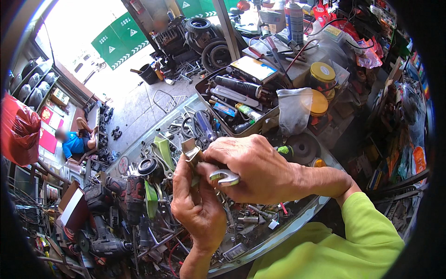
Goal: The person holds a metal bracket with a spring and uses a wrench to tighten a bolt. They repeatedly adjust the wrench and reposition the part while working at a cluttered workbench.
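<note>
My left hand [199, 209] is closed round a small folded metal piece [189, 149], held upright above the cluttered glass-topped table [297, 209]. My right hand [253, 169] is curled over from the right, its fingers pressed at the same piece, with a chrome open-end wrench [224, 177] in its grip, the jaw jutting out under the knuckles. Both hands touch each other, so the lower part of the metal piece is hidden. Behind them lie loose spanners, a green plastic strip [161, 153] and a blue-handled tool [204, 124].
Power drills [132, 200] crowd the table's left. A toolbox [202, 86] and yellow-lidded jars [320, 74] sit beyond. A red bag [18, 135] hangs left. A person [76, 144] in blue reclines by the doorway. Tyres [216, 55] and a black bucket [148, 74] stand at the back.
</note>
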{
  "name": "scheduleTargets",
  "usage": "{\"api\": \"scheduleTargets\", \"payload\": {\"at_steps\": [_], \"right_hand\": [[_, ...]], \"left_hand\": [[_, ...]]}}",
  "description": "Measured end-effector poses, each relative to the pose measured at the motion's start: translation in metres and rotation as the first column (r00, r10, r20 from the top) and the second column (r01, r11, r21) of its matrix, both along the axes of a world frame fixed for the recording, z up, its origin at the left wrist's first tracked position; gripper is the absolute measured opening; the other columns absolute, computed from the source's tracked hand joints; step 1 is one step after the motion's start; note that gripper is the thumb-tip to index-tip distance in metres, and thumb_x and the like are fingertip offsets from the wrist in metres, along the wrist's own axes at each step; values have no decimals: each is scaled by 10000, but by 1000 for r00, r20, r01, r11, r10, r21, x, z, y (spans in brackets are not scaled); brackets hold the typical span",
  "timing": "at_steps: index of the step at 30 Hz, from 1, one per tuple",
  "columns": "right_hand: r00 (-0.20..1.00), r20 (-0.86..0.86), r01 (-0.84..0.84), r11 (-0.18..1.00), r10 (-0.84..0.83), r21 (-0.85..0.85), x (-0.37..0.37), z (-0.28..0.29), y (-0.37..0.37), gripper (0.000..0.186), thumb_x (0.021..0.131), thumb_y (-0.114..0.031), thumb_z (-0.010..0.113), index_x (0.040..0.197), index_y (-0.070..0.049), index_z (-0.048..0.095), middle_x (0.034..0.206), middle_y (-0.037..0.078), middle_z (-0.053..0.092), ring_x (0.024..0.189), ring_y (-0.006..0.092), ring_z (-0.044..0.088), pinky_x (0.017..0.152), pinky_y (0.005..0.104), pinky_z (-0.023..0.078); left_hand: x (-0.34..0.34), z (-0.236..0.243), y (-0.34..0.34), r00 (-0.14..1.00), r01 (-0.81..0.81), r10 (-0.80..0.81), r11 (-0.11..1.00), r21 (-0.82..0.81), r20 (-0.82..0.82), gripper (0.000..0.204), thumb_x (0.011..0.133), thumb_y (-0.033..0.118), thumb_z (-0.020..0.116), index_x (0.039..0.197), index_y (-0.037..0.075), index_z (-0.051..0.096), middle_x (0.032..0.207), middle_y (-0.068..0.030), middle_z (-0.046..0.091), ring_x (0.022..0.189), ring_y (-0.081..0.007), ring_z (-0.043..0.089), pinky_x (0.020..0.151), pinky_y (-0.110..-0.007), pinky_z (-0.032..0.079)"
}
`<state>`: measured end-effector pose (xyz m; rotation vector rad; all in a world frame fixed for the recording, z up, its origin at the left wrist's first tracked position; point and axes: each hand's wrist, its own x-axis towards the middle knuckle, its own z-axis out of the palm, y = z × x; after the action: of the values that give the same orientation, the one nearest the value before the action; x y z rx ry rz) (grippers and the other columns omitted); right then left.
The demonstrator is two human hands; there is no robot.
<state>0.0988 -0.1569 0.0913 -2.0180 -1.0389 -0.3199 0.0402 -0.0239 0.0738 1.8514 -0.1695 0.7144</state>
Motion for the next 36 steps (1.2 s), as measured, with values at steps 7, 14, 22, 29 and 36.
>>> {"api": "scheduleTargets", "payload": {"at_steps": [7, 14, 22, 29, 36], "right_hand": [[997, 54, 57, 998, -56, -7, -6, -1, 2, 308, 743, -98, 672, 989, 11, 523, 864, 167, 568, 812, 359, 603, 608, 427, 489], [998, 28, 60, 998, -60, 19, -5, 2, 0, 204, 819, -124, 637, 931, 9, 529, 821, 175, 569, 771, 367, 598, 631, 427, 479], [1000, 11, 14, 992, -15, 124, -5, 3, 2, 302, 685, -137, 663, 895, 6, 499, 820, 176, 560, 731, 382, 591, 620, 463, 464], [950, 272, 173, 983, -152, -55, 9, 35, -32, 112, 907, -127, 601, 959, -38, 558, 833, 98, 634, 746, 282, 630, 635, 371, 458], [879, -260, 470, 822, -400, 322, 35, 47, -64, 576, 934, -545, 475, 735, -37, 662, 533, 13, 545, 428, 74, 462, 415, 226, 337]], "left_hand": [[-3, -3, -2, 997, 27, -31, 998, -49, -64, 414, 967, 26, 451, 1355, -85, 361, 1199, -149, 554, 1070, -171, 555, 927, -294, 446], [0, -1, -1, 992, 81, -87, 994, -67, -89, 420, 969, 25, 443, 1364, -79, 343, 1205, -135, 537, 1103, -170, 529, 949, -308, 427], [1, -5, -3, 994, 96, -106, 974, -204, -37, 451, 924, 57, 547, 1333, -57, 393, 1100, -87, 598, 997, -129, 559, 888, -266, 443], [5, 18, 18, 908, 207, -398, 699, -685, -131, 303, 923, 30, 503, 1214, -35, 449, 1020, -184, 628, 729, -166, 617, 557, -251, 483], [10, 17, 37, 786, 275, -615, 437, -857, -62, 249, 932, 33, 501, 1169, -43, 493, 1018, -195, 626, 757, -169, 615, 531, -252, 467]]}}
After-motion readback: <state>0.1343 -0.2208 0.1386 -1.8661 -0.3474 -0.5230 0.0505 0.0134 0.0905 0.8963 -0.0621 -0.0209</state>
